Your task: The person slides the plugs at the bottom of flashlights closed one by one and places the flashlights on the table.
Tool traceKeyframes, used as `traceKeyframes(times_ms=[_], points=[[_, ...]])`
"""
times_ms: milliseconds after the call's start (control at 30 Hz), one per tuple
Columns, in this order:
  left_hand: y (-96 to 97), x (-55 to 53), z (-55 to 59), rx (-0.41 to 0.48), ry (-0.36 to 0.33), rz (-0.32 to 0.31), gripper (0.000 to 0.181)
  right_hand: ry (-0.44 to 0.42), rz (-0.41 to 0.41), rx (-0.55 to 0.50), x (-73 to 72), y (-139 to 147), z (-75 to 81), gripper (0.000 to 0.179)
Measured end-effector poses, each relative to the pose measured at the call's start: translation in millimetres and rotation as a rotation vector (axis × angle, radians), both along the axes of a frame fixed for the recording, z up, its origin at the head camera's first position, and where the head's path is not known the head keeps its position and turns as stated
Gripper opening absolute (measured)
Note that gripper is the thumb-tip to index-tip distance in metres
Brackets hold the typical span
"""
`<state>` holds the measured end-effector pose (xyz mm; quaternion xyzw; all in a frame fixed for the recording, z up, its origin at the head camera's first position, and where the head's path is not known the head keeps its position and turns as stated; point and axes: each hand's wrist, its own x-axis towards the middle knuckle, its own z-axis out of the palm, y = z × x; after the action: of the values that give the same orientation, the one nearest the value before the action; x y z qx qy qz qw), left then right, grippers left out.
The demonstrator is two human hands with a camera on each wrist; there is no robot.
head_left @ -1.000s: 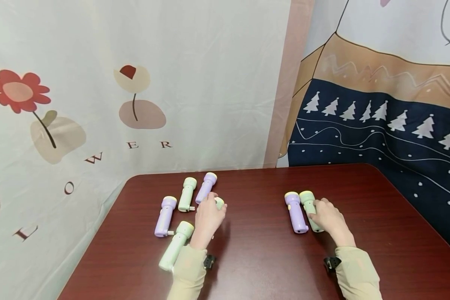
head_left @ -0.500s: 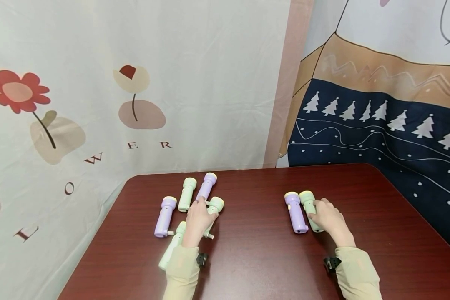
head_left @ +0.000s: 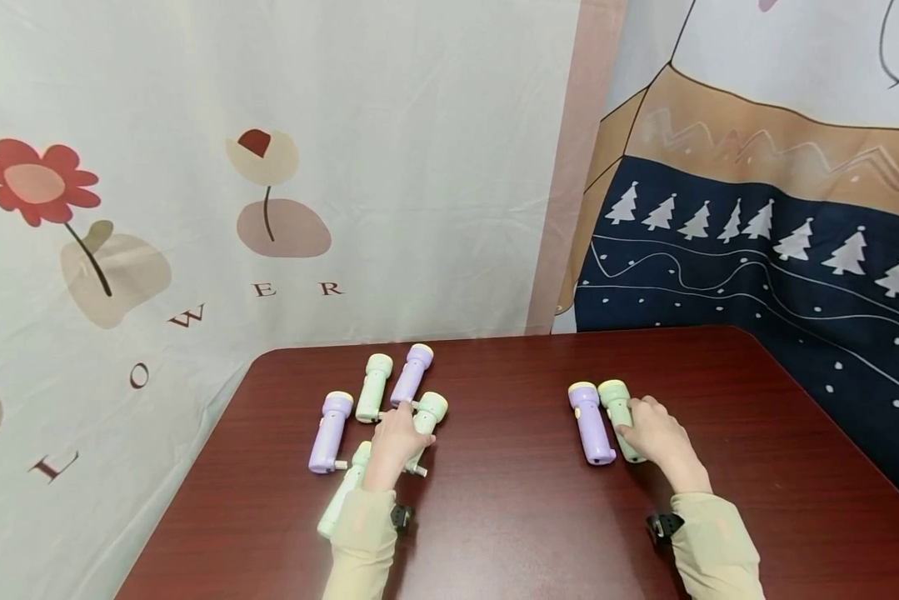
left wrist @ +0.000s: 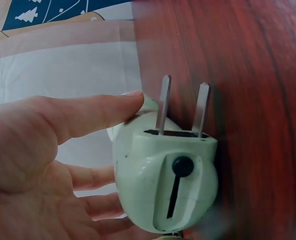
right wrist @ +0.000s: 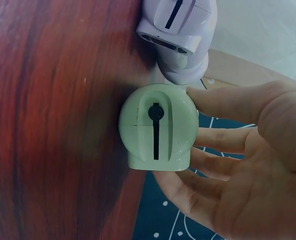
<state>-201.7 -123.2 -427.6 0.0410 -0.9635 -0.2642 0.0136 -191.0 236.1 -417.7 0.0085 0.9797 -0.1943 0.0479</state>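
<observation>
Head view: the left hand [head_left: 393,442] grips a green flashlight [head_left: 430,408], plug prongs [left wrist: 202,107] out, on the worktop's [head_left: 524,500] left half; the right hand [head_left: 657,442] grips the second green flashlight [head_left: 614,398] on its right half, just beside a purple flashlight [head_left: 591,425]. Four more flashlights [head_left: 329,435] lie toward the left edge.

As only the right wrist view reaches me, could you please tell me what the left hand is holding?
Observer: The left hand has its thumb and fingers about a green flashlight.
Operator: Thank you; is any plug showing on it?
Observer: Yes, two metal prongs stick out at its near end.
Operator: I see one purple flashlight here; are there others, please?
Observer: Yes, the head view shows two more on the left part of the table: one by the far edge, one to the left of the left hand.
</observation>
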Motion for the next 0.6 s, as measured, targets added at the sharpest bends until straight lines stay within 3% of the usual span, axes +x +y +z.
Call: traceKeyframes(times_ms=[200,600], points=[[-2.2,-1.6,0.5,-0.011,-0.019,-0.032,0.045,0.009,0.0,-0.001,0.3,-1.0,0.0,0.051],[-4.3,-1.8,1.2,-0.008,-0.013,-0.06,0.048,-0.001,-0.017,-0.001,2.0,-4.5,3.1,0.054]])
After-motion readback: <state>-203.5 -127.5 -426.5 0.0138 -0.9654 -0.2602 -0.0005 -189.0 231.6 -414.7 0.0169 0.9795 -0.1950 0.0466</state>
